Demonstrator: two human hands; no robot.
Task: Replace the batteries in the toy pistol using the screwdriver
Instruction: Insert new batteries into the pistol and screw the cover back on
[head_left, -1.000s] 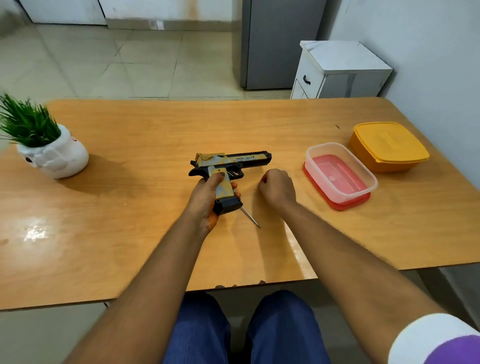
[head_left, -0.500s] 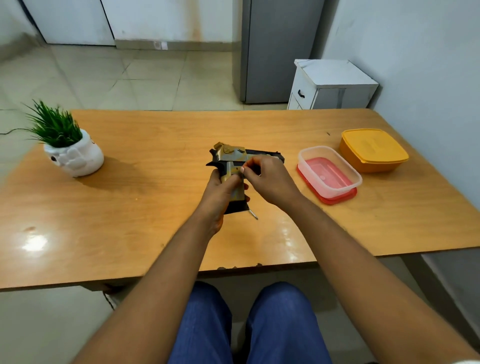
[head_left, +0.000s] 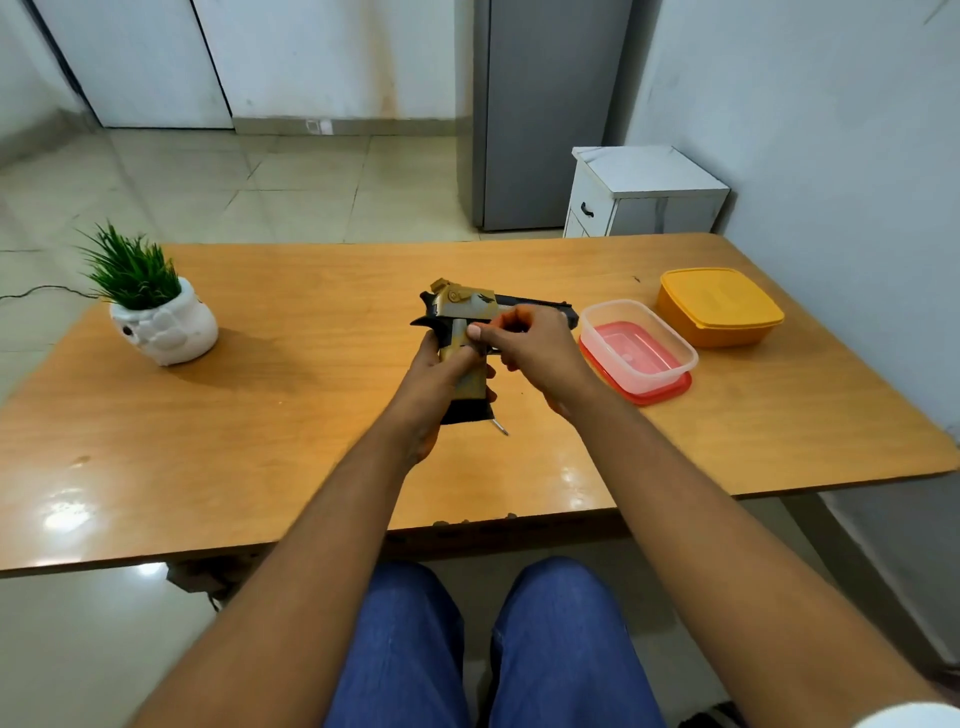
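The gold and black toy pistol (head_left: 462, 304) is raised a little over the wooden table (head_left: 291, 415), barrel pointing right. My left hand (head_left: 441, 384) is wrapped around its grip from below. My right hand (head_left: 530, 345) has thumb and fingertips pinched on the side of the grip near the trigger; what they pinch is too small to make out. The screwdriver's metal tip (head_left: 500, 426) pokes out just below the pistol's butt; its handle is hidden behind my left hand and the pistol.
A clear plastic box on a red lid (head_left: 636, 351) stands just right of my right hand, with a yellow lidded box (head_left: 719, 306) behind it. A white pot with a green plant (head_left: 156, 317) stands at the table's left. A wall runs along the right.
My left hand has lifted the pistol off the table. My right hand has come from the table surface onto the side of the grip.
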